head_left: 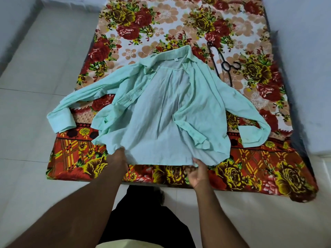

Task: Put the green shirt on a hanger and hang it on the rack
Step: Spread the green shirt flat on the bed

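Green cloth at the hem is held by both hands. The left hand (pixel 117 157) grips the near-left corner, fingertips tucked under the fabric, and the right hand (pixel 197 171) curls round the hem further right, thumb on top. The shirt (pixel 161 108) lies unbuttoned, its inside facing up, on the floral sheet (pixel 161 18) of the bed (pixel 295 131), with the collar at the far end and the sleeves spread. A black hanger (pixel 222 65) lies on the sheet just right of the collar. Pale tiled floor (pixel 35 77) surrounds the bed.

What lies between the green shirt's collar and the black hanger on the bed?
Only bare floral bedsheet; nothing else sits between the green shirt's collar and the hanger, as the head view shows.
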